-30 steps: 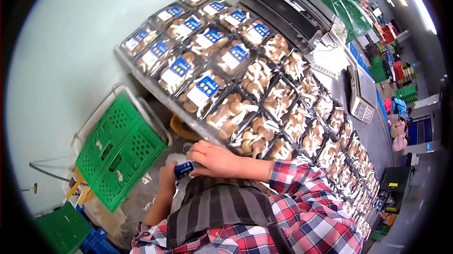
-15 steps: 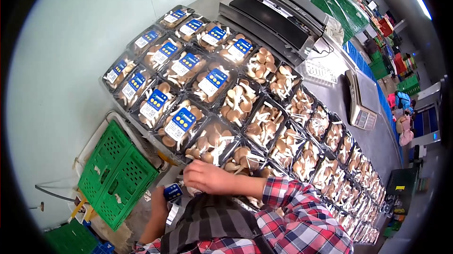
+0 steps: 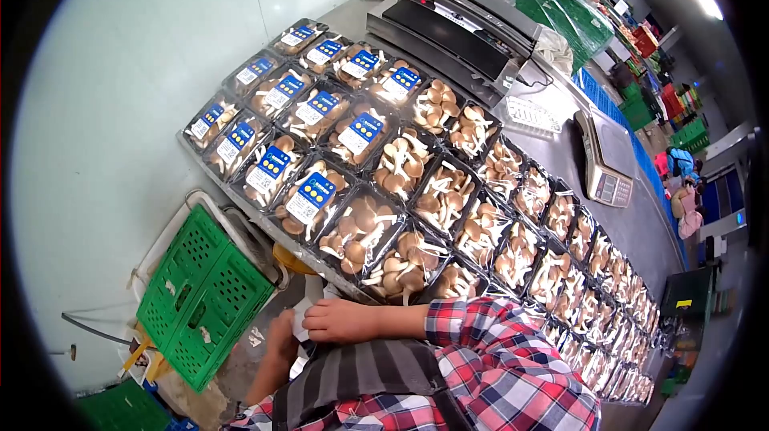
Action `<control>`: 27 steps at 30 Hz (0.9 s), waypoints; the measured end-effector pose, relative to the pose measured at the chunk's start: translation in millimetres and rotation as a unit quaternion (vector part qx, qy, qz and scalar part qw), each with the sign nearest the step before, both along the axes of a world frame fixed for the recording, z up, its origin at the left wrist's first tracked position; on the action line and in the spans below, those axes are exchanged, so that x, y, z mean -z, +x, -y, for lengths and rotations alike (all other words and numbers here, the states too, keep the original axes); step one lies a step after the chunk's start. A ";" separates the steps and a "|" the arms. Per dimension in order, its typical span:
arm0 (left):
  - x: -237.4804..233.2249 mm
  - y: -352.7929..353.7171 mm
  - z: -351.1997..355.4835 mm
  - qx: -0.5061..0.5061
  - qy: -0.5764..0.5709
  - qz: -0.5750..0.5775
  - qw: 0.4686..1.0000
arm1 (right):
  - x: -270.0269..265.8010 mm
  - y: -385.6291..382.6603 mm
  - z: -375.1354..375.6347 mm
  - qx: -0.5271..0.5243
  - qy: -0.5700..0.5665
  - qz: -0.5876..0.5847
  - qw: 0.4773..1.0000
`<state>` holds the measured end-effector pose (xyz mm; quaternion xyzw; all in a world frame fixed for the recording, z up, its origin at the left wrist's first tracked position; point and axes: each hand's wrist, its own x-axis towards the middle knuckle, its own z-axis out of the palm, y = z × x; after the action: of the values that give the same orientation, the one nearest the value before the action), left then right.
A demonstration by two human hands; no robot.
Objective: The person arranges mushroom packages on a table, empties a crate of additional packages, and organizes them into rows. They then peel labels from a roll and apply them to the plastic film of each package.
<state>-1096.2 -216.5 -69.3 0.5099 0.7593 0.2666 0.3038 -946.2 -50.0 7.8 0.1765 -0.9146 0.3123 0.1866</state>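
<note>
My left hand (image 3: 280,340) is closed on white label paper (image 3: 305,308), low in front of my striped apron. My right hand (image 3: 340,320) reaches in from the other side, its fingers curled against the same paper; the fingertips are partly hidden. Just beyond, on the metal table, stand rows of black trays of brown mushrooms under clear film. The nearest wrapped tray (image 3: 406,264) carries no label. Beside it, toward the wall, a tray of mushrooms (image 3: 360,231) is also plain, while another tray's blue and white label (image 3: 311,197) faces up.
A black sealing machine (image 3: 452,30) stands at the table's back, with a scale (image 3: 605,159) to its right. A clear plastic tray (image 3: 532,114) lies between them. Green crates (image 3: 204,295) lean at the left near the wall. More wrapped trays (image 3: 561,279) stretch away to the right.
My hands have come together lower down, away from the trays. The blue label seen at my left hand is out of sight; white paper shows between the hands. The view has shifted slightly.
</note>
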 end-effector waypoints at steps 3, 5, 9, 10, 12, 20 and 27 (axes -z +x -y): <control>16.3 -10.2 7.8 -0.064 0.080 0.110 0.989 | -7.8 24.7 -39.6 0.121 -0.034 0.000 0.992; 13.0 -6.5 13.6 -0.131 0.080 0.168 0.974 | -20.9 59.9 -106.4 0.265 -0.165 0.097 0.945; -47.1 12.8 9.0 0.033 0.008 0.016 0.999 | -31.8 120.9 -286.6 0.531 -0.238 0.075 0.810; -47.5 18.2 11.8 0.016 -0.069 0.083 0.994 | -26.5 132.8 -328.9 0.546 -0.239 0.068 0.800; -57.2 31.0 10.3 -0.090 -0.274 0.204 0.936 | -36.4 140.0 -375.2 0.571 -0.304 0.139 0.750; -48.8 37.0 59.6 -0.212 -0.346 0.455 0.793 | 48.4 118.7 -456.9 0.634 -0.112 0.221 0.733; -21.3 36.0 52.4 -0.264 -0.235 0.246 0.902 | -8.5 90.0 -355.5 0.670 0.009 0.144 0.728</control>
<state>-1060.2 -268.9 -48.0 0.1222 0.8078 0.2683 0.5105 -856.2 305.5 16.4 -0.5277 -0.8138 0.1198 0.2120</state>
